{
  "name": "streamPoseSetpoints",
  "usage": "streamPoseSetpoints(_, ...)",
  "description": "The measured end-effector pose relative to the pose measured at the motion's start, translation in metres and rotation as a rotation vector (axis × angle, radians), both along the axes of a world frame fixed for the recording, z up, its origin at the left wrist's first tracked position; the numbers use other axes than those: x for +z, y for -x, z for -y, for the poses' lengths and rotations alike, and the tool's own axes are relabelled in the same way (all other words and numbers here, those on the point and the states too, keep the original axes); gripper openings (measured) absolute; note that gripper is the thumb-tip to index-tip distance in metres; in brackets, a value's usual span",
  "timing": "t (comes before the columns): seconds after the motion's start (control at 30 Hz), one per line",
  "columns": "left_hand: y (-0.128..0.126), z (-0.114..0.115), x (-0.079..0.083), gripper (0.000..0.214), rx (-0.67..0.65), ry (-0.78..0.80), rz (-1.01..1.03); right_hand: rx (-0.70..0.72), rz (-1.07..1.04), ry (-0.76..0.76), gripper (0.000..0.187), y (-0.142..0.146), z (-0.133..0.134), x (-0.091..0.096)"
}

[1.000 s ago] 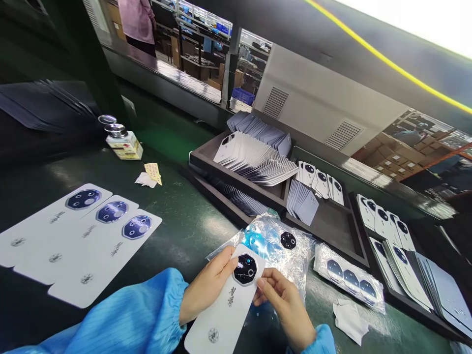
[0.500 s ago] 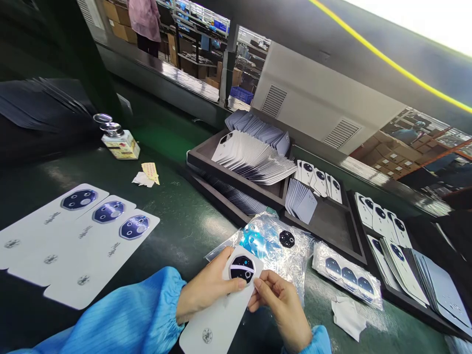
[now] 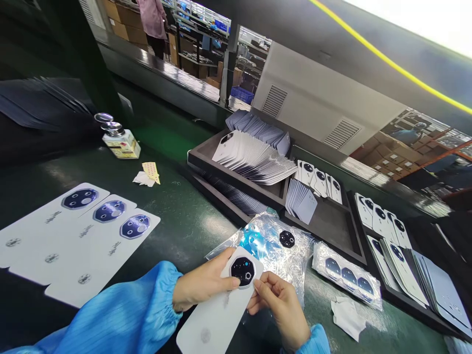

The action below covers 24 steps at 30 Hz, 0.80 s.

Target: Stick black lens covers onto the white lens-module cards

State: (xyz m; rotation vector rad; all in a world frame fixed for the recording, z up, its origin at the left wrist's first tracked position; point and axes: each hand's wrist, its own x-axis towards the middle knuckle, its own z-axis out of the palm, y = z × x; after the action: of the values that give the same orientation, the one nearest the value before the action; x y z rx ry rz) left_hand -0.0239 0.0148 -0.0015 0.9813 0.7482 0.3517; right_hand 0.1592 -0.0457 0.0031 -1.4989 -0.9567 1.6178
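- The green bench (image 3: pixel 184 241) is glossy; dark trays (image 3: pixel 335 231) of panels stand toward its far edge.
- On its left side, three loose panels (image 3: pixel 99 253) lie overlapped, a bottle (image 3: pixel 123 146) farther back.
- Beyond the far edge: a person in pink (image 3: pixel 153 20) and cartons (image 3: pixel 391 150).
- The white panel (image 3: pixel 212 322) is held tilted over the bench's near side, before a clear bag (image 3: pixel 297 273).
- Left hand (image 3: pixel 201 285): closed on its left edge, thumb across the face at the black lens plate's (image 3: pixel 241 269) lower rim.
- Right hand (image 3: pixel 278 302): thumb and forefinger pinch its right edge beside that plate, other fingers curled.
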Motion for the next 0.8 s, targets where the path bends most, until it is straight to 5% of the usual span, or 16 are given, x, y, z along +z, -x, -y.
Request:
streamPoseSetpoints(0.2, 0.002, -0.004, 0.005, 0.046, -0.015, 0.059, 0.074, -0.011, 0.017, 0.004, 0.047, 0.003, -0.001, 0.005)
streamPoseSetpoints(0.43, -0.012, 0.005, -0.002, 0.036, 0.177, -0.265, -0.09, -0.005, 0.076, -0.053, 0.056, 0.017, -0.002, 0.016)
streamPoseSetpoints(0.8, -0.016, 0.002, 0.0, 0.021, 0.34, -0.275, -0.129, 0.07, 0.132, -0.111, 0.053, 0.025, 0.001, 0.014)
